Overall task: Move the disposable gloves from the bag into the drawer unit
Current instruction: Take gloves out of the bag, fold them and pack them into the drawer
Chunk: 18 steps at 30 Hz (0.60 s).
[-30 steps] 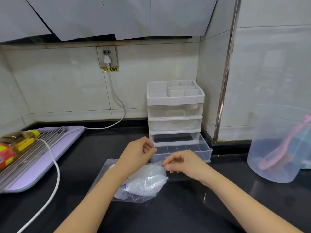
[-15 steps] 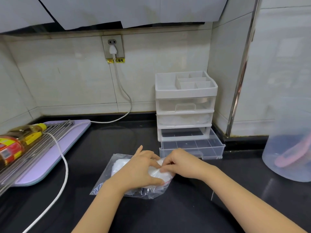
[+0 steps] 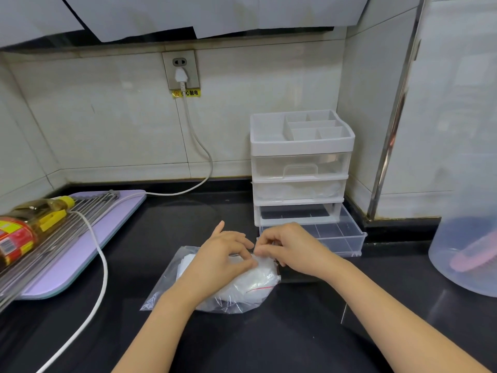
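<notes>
A clear zip bag (image 3: 242,297) with a red seal line lies on the black counter, stuffed with whitish disposable gloves (image 3: 255,281). My left hand (image 3: 220,259) rests on top of the bag, fingers pinching its upper edge. My right hand (image 3: 290,246) pinches the same edge from the right, fingertips almost meeting the left's. Just behind stands the white drawer unit (image 3: 301,146). Its bottom clear drawer (image 3: 336,238) is pulled out and looks empty.
A translucent bucket (image 3: 468,254) holding a pink brush stands at the right. At the left, a purple board (image 3: 80,246) carries a metal rack and an oil bottle (image 3: 24,230). A white cable (image 3: 99,267) runs from the wall socket across the counter.
Both hands came down from just above the bag onto it and now pinch its top edge together. The camera has moved closer and slightly left.
</notes>
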Each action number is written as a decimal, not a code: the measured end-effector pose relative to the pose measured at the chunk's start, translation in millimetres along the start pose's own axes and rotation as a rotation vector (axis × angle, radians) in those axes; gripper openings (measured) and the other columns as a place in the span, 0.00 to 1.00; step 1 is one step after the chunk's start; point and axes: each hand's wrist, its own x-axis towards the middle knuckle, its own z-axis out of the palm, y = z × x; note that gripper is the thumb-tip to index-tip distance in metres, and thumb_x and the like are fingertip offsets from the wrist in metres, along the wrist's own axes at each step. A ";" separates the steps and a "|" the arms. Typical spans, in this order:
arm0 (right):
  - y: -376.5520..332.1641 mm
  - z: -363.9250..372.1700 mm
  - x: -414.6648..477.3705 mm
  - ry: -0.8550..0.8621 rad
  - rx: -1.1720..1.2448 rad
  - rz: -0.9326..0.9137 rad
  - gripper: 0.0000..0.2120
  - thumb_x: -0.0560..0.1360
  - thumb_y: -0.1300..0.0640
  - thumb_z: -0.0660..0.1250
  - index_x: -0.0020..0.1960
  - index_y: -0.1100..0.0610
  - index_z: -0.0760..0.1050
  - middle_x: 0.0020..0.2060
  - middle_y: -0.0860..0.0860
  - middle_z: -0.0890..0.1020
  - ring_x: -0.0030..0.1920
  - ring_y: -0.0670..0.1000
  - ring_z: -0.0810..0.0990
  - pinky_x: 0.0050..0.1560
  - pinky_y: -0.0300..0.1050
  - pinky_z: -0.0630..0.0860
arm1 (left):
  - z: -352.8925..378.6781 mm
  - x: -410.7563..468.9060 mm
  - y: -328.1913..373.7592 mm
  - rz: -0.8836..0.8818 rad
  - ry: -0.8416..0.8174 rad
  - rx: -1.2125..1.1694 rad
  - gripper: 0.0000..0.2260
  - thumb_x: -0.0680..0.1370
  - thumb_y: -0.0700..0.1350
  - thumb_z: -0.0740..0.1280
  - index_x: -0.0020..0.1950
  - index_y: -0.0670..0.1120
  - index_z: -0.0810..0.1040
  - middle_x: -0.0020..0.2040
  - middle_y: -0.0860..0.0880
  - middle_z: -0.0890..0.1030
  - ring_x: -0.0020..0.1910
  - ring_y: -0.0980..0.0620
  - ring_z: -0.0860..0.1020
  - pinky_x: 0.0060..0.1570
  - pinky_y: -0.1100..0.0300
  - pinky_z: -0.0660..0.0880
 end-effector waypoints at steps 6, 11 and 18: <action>-4.4 -9.2 4.0 -0.031 0.111 0.001 0.11 0.70 0.50 0.74 0.50 0.50 0.77 0.45 0.46 0.83 0.27 0.40 0.73 0.33 0.35 0.72 | -4.8 1.2 4.3 -0.097 0.094 -0.084 0.08 0.78 0.43 0.66 0.41 0.50 0.82 0.39 0.56 0.83 0.43 0.57 0.79 0.71 0.71 0.53; -5.2 -8.9 6.1 -0.011 0.102 0.006 0.06 0.73 0.55 0.72 0.49 0.53 0.82 0.33 0.40 0.81 0.25 0.41 0.73 0.34 0.34 0.73 | -7.2 0.1 5.9 -0.153 0.122 -0.121 0.10 0.80 0.44 0.63 0.40 0.52 0.78 0.33 0.50 0.79 0.38 0.53 0.77 0.69 0.65 0.62; -4.5 -6.8 0.4 0.150 0.182 -0.007 0.03 0.75 0.57 0.70 0.45 0.52 0.83 0.27 0.43 0.80 0.27 0.42 0.75 0.40 0.33 0.76 | 1.5 -1.5 -6.1 -0.084 -0.175 0.056 0.25 0.67 0.66 0.67 0.40 0.43 0.82 0.42 0.50 0.83 0.47 0.57 0.79 0.66 0.75 0.32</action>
